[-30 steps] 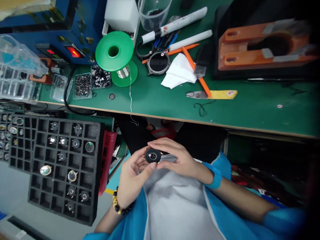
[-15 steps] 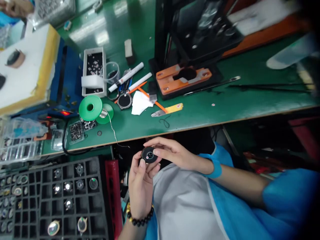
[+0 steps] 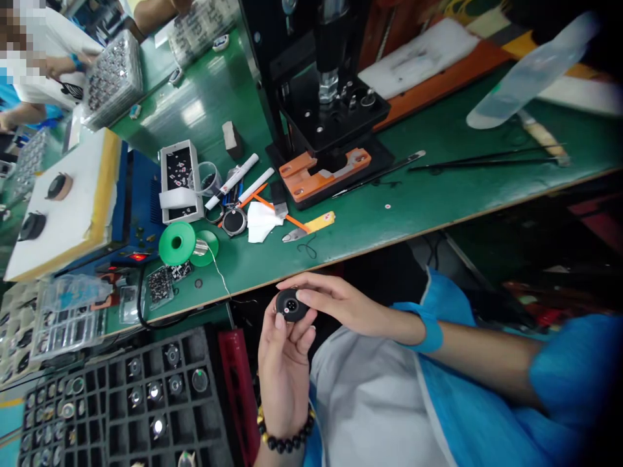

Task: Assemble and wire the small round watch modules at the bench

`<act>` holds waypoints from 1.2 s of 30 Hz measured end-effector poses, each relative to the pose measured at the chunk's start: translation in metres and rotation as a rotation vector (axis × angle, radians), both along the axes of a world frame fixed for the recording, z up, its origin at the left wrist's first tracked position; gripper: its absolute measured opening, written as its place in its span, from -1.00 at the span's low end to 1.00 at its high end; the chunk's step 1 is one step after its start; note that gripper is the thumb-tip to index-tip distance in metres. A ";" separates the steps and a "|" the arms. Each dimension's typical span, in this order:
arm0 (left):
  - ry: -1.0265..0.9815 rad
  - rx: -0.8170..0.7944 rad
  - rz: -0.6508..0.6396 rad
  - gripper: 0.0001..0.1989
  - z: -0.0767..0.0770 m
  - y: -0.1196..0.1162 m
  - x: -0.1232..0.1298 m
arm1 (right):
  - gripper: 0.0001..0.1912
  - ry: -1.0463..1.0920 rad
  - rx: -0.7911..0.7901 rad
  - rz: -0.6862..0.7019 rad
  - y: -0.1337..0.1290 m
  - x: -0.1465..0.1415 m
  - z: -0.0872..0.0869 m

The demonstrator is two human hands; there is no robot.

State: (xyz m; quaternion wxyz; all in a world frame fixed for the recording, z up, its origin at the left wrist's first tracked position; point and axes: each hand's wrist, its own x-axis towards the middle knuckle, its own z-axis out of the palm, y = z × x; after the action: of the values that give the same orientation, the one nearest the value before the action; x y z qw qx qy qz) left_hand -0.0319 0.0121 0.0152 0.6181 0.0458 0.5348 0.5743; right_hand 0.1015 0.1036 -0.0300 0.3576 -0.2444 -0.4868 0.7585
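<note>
A round black smartwatch body [image 3: 292, 305] is held above my lap, its back turned up with small metal contacts in the middle and a small pale round mark near the edge. My left hand [image 3: 287, 350], with a beaded bracelet at the wrist, grips it from below between thumb and fingers. From the right, my right hand [image 3: 335, 301] has its thumb on the watch back and its fingers around the far edge. The face of the watch is hidden. No strap shows on it.
A black compartment tray [image 3: 195, 425] with several watches lies at lower left. On the green bench [image 3: 360, 227] are a solder spool [image 3: 178, 244], yellow-handled cutters [image 3: 311, 226], tweezers [image 3: 379, 174] and a press [image 3: 335, 117] with an orange fixture [image 3: 324, 172]. A co-worker's arm [image 3: 58, 65] shows at upper left.
The view has shifted, bringing more of the press and the co-worker into sight. Both hands keep nearly the same grip on the smartwatch body.
</note>
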 end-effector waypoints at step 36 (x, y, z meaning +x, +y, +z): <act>0.015 -0.013 -0.011 -0.62 0.002 -0.004 0.003 | -0.57 -0.018 0.064 -0.047 -0.006 -0.002 -0.009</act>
State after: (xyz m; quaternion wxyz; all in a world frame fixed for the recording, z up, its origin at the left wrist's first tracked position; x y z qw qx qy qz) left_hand -0.0286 0.0086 0.0168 0.6175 0.0490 0.5429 0.5670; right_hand 0.0995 0.0979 -0.0393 0.3785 -0.2513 -0.5081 0.7318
